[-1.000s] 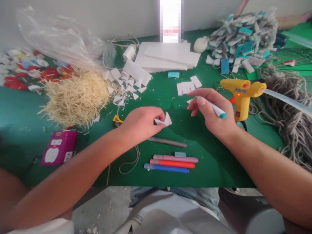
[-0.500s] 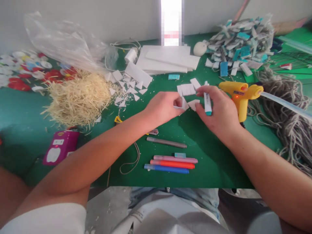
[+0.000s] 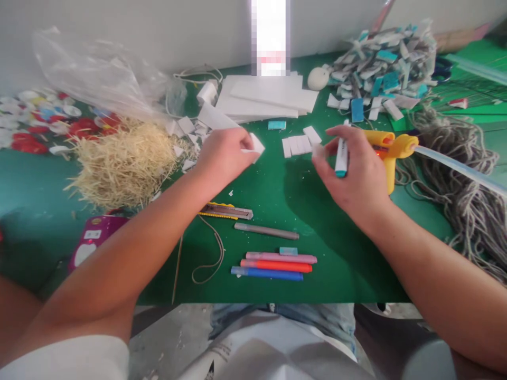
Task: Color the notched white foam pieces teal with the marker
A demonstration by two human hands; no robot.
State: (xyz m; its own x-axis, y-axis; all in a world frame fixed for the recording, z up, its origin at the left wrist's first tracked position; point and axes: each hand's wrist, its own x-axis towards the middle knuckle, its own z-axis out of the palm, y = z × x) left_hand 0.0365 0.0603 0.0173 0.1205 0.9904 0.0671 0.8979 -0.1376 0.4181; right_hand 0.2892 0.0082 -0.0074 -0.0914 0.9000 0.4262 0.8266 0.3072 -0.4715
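My left hand (image 3: 227, 150) is closed on a white foam piece (image 3: 257, 148) with a pointed end, above the small white offcuts (image 3: 188, 126). My right hand (image 3: 352, 163) has a white marker (image 3: 341, 157) with a teal end tucked between its fingers. A small whitish piece (image 3: 318, 152), blurred, shows at the right thumb and fingertip. Just left of those fingertips, several white foam strips (image 3: 297, 145) lie side by side. A yellow glue gun (image 3: 390, 145) is behind my right hand, partly hidden by it.
Nearer me lie a utility knife (image 3: 229, 211), a grey marker (image 3: 266, 231) and pink, red and blue markers (image 3: 277, 265). Straw-like sticks (image 3: 122, 163) are heaped left, foam sheets (image 3: 261, 95) stand at the back, and grey yarn (image 3: 459, 174) and teal-white pieces (image 3: 388, 68) fill the right.
My hands have parted. The left has moved left with its foam piece, uncovering more of the utility knife. The small piece at my right fingertips is apart from it now; the marker stays in that hand.
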